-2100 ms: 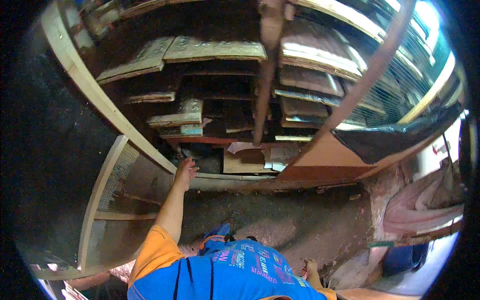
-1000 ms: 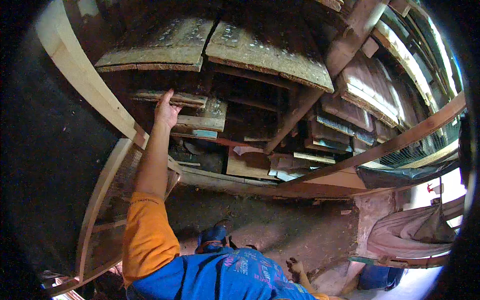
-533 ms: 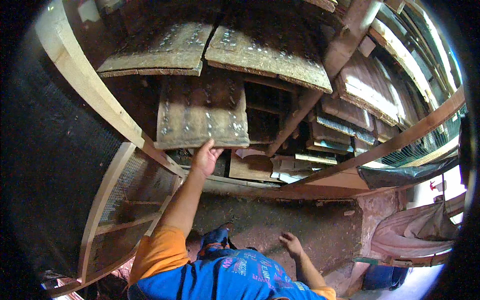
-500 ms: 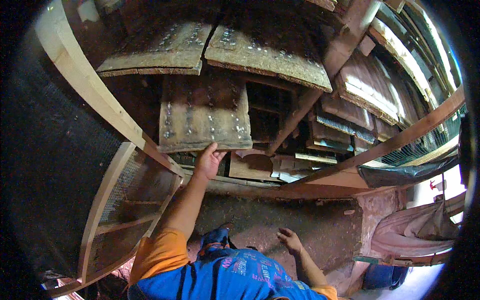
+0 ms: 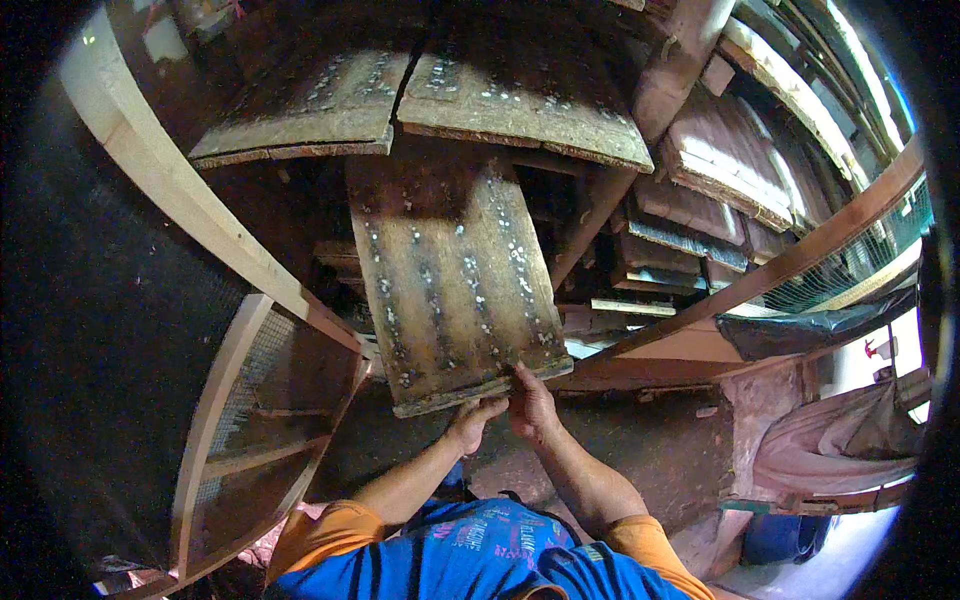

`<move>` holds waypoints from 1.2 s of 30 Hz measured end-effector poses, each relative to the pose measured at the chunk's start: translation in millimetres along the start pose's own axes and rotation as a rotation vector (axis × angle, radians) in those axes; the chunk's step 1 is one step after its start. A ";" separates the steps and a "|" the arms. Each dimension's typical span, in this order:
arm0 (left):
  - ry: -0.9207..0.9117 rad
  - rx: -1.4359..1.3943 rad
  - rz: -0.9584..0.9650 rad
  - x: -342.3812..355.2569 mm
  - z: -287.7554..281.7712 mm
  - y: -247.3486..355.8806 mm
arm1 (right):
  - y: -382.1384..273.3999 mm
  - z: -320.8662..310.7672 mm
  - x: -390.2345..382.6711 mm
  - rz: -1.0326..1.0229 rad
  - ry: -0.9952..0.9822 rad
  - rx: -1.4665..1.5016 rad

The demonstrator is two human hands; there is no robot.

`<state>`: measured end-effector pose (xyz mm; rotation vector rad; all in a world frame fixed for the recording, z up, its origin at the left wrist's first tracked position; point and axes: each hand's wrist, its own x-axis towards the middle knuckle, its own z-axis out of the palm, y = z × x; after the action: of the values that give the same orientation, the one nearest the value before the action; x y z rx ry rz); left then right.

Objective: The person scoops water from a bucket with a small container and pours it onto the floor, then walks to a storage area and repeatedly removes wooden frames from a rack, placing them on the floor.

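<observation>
A weathered wooden board (image 5: 455, 300), speckled with white spots along dark lengthwise streaks, slopes out from beneath two similar speckled boards (image 5: 515, 115) on the rack. My left hand (image 5: 475, 420) is closed under its front edge, left of centre. My right hand (image 5: 530, 405) grips the same edge just to the right, thumb on top. Some fingers of both hands are hidden under the board.
A wooden rail (image 5: 245, 240) arches along the left, above an open mesh-panelled door (image 5: 225, 390). More stacked boards (image 5: 730, 175) fill the right. A rail with green mesh (image 5: 820, 230) crosses there, above draped cloth (image 5: 820, 440) and a blue container (image 5: 775, 540).
The board has come farther out of the rack toward me, lower and tilted. My right hand has risen from low at the right to join my left hand on its front edge.
</observation>
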<state>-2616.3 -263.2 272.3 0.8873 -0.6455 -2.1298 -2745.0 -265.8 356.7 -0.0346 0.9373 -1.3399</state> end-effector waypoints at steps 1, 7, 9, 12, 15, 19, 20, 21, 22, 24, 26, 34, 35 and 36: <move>-0.027 0.085 -0.001 -7.8 -8.3 -3.5 | -1.1 -0.8 -0.8 0.002 0.032 0.020; 0.050 -0.024 -0.081 -3.6 -77.3 52.9 | -21.7 -47.1 -9.6 -0.051 0.206 0.108; 0.226 -0.429 -0.186 15.0 -88.7 96.7 | -20.5 -66.2 -13.0 -0.122 0.279 0.197; 0.200 -0.338 -0.079 44.4 -76.6 146.3 | -18.2 -89.1 -13.1 -0.135 0.315 0.202; -0.011 -0.349 -0.009 61.7 -59.6 169.4 | -11.7 -96.2 -4.2 -0.128 0.336 0.270; 0.032 -0.231 0.042 66.8 -44.2 173.7 | -20.4 -91.0 0.7 -0.203 0.321 0.310; 0.077 -0.216 0.073 63.3 -42.6 171.9 | -25.0 -89.2 -1.6 -0.212 0.354 0.295; 0.008 -0.290 0.040 63.1 -39.4 172.1 | -33.2 -87.7 -3.2 -0.232 0.346 0.286; -0.009 -0.287 0.035 60.4 -37.2 171.8 | -41.0 -87.5 -7.2 -0.262 0.334 0.289; -0.042 -0.280 0.047 54.3 -32.1 172.1 | -52.8 -85.3 -9.2 -0.237 0.348 0.303; -0.062 -0.291 0.029 46.7 -28.0 170.6 | -59.6 -87.5 -10.3 -0.171 0.400 0.341; -0.166 -0.175 -0.087 4.1 -22.7 106.4 | -63.0 -167.8 -65.9 -0.304 0.496 0.233; -0.168 -0.157 -0.134 -3.1 -23.6 95.2 | -64.8 -179.5 -76.6 -0.323 0.469 0.214; -0.188 -0.136 -0.170 -18.1 -19.8 79.5 | -68.2 -193.3 -97.5 -0.340 0.435 0.200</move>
<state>-2558.2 -300.8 319.6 0.6946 -0.5262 -2.3989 -2907.7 -111.7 320.6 0.2713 1.1913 -1.7942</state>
